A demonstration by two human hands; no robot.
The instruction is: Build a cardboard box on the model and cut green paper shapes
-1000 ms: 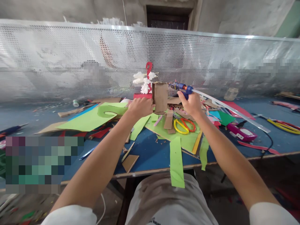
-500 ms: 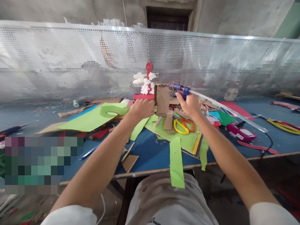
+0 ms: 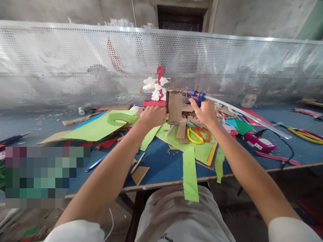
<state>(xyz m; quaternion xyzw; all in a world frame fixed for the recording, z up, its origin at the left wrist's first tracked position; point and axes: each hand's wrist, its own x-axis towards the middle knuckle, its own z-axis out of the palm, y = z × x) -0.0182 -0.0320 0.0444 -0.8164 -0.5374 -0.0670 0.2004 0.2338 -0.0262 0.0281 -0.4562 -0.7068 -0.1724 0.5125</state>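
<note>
My left hand (image 3: 154, 116) is closed on a craft model with a brown cardboard box-like piece (image 3: 174, 107) at its right end. Behind the knuckles shows the model's red part (image 3: 154, 103), with white fluffy clumps (image 3: 156, 91) and a red looped strip (image 3: 160, 72) rising from it. Wrapped in my right hand (image 3: 206, 112) is a blue hot glue gun (image 3: 193, 94), its nozzle end at the cardboard's top right edge. Whether the tip touches is hidden. A long clear glue stick (image 3: 248, 116) sticks out of the gun's back toward the right.
Yellow-and-orange-handled scissors (image 3: 199, 135) lie on green paper below my hands. Green sheets (image 3: 94, 129), cardboard scraps (image 3: 140, 175) and a purple power box (image 3: 260, 142) with a black cord litter the blue table (image 3: 161, 164). A perforated metal screen (image 3: 214, 67) stands behind.
The glue stick's free end has shifted slightly right and up. Both hands, the model and the glue gun stay nearly in place.
</note>
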